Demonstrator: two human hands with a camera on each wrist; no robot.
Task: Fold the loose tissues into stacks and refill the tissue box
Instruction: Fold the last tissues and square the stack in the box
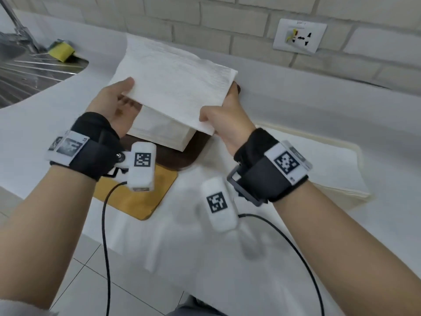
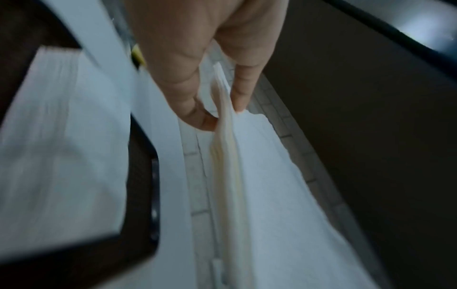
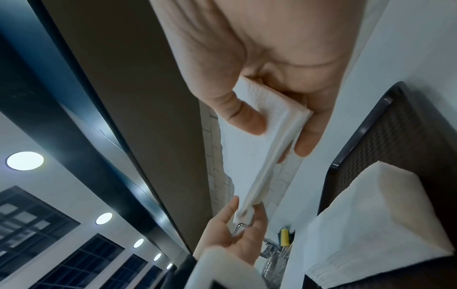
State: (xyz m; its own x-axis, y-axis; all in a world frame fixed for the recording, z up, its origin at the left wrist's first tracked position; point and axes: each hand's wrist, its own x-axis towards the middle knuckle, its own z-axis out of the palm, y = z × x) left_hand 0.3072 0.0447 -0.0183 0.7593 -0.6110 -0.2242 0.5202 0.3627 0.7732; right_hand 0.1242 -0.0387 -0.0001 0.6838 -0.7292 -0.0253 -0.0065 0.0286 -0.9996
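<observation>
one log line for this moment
left hand: pinches folded tissues | right hand: pinches same | position: above stack in dark box

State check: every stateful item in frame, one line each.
Left hand: pinching the folded tissues' left edge.
Right hand: gripping their right edge.
Folded tissues: held in the air over the stack.
Tissue stack: sitting in the dark box.
Loose tissue pile: flat on the counter.

A kitchen: steel sink (image 1: 34,71) with tap (image 1: 17,23), yellow sponge (image 1: 61,50), white countertop (image 1: 296,106), brick-tiled wall (image 1: 205,17).
</observation>
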